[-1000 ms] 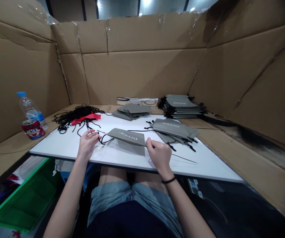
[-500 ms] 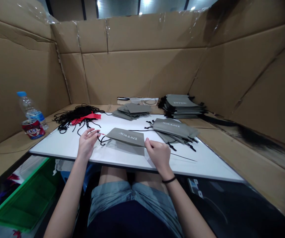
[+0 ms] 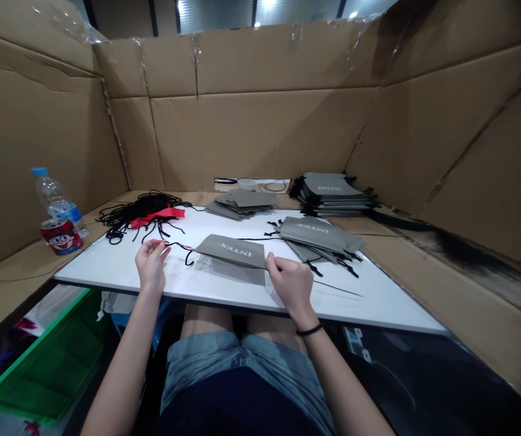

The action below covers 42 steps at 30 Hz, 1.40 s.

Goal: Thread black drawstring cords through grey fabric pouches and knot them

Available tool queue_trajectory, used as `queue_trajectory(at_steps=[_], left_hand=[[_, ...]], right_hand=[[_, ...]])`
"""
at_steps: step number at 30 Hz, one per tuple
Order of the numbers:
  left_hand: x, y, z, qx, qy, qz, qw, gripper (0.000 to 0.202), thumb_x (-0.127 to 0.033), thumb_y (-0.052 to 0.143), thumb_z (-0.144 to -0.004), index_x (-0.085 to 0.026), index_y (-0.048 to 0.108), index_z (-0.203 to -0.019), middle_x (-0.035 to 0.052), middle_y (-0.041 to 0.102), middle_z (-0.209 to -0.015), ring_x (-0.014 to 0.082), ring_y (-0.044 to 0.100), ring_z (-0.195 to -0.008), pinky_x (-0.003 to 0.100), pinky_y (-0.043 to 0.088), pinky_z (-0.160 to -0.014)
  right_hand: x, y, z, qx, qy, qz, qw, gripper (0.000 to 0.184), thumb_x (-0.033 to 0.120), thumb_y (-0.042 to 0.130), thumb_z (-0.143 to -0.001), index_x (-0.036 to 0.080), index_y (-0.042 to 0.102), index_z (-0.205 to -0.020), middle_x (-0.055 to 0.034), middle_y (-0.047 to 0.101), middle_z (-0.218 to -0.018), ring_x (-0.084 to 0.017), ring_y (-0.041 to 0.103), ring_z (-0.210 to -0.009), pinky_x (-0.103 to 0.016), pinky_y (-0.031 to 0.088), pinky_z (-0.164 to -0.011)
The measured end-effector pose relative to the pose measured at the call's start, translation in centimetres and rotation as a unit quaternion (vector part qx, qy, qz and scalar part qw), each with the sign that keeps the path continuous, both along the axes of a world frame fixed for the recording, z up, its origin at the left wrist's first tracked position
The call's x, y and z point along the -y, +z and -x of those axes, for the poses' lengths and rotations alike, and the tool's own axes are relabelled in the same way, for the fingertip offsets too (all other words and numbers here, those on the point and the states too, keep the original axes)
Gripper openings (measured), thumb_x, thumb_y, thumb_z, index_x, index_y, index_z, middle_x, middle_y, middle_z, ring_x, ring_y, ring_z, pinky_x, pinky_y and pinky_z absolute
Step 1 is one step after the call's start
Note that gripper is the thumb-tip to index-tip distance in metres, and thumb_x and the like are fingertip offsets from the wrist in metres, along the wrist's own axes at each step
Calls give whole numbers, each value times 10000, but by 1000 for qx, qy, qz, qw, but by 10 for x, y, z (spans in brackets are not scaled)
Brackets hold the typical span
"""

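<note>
A grey fabric pouch (image 3: 229,251) printed with white INTEX lettering lies on the white board (image 3: 224,290), its far side facing me. My right hand (image 3: 291,286) pinches the pouch's right end. My left hand (image 3: 151,263) is just left of the pouch, its fingertips pinching a thin black cord (image 3: 176,244) with a small red tip that runs to the pouch's left end. A thin dark rod (image 3: 336,290) lies on the board, right of my right hand.
A stack of corded grey pouches (image 3: 317,237) lies right of my hands. Behind are a smaller pile (image 3: 241,203) and a tall stack (image 3: 333,195). A tangle of black cords (image 3: 140,212) with red ribbon, a plastic bottle (image 3: 55,203) and a can (image 3: 61,236) stand left. Cardboard walls (image 3: 260,133) surround the board.
My left hand has moved left and slightly nearer me, and the black cord now stretches further from the pouch. My right hand and the pouch have barely moved.
</note>
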<state>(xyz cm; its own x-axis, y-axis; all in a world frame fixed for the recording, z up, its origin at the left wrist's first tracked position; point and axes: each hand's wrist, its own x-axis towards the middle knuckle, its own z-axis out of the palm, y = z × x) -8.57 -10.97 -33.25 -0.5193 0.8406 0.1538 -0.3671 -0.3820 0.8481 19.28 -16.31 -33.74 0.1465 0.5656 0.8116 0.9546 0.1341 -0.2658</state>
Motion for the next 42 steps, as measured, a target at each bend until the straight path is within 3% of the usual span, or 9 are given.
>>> queue_trajectory(at_steps=[4,11,15,18,22,31,37,42], left_hand=[[-3,-1,-2,-32,-68,28,997,192,-147,699,-578,-151,582,-730,-14,567,-721,98,572,-668,261,505,-711],[5,6,-2,-48,-294,77,951,355,-103,657,-572,-129,631,-925,52,665,-834,90,545,-608,217,430,-574],[12,11,1,-37,-401,76,912,549,-38,605,-570,-128,620,-1112,0,598,-663,86,482,-544,217,355,-524],[13,10,4,-39,-443,74,893,535,-23,556,-562,-80,653,-1085,-15,524,-572,77,421,-509,220,297,-501],[12,6,7,-74,-472,71,875,498,-27,522,-561,-41,696,-1027,-8,489,-533,75,401,-511,226,282,-516],[12,4,8,-159,-492,82,852,552,-10,516,-542,-95,728,-1045,37,611,-671,75,461,-546,218,324,-527],[15,8,5,-187,-483,92,850,512,-48,575,-568,-104,729,-1053,56,652,-773,60,441,-537,210,324,-517],[14,8,4,-182,-479,80,855,500,-65,560,-603,-84,717,-1077,19,574,-628,71,430,-532,220,325,-536]], right_hand=[[1,1,0,-8,4,-13,1000,530,317,459,-889,161,488,-383,-23,464,-377,-82,308,-408,-255,181,-482],[2,2,1,5,28,-44,999,538,302,463,-896,163,422,-378,-7,431,-363,-75,308,-401,-253,188,-473],[1,1,0,7,44,-54,998,539,305,459,-900,167,391,-383,-3,416,-361,-77,302,-397,-258,187,-469],[1,1,-1,2,59,-48,997,537,312,456,-902,171,382,-389,-3,411,-364,-81,309,-399,-261,188,-470],[0,2,-5,-1,91,-33,995,541,324,455,-903,174,363,-391,1,393,-363,-82,309,-397,-265,195,-475],[-3,9,-34,-6,177,53,983,548,377,453,-896,175,319,-404,19,339,-383,-75,275,-400,-271,198,-483],[-9,11,-53,-19,178,86,980,537,405,453,-878,174,271,-430,28,252,-419,-71,238,-428,-274,182,-489],[-8,10,-66,-34,154,82,984,528,413,459,-857,175,272,-425,27,229,-426,-72,228,-438,-267,185,-483]])
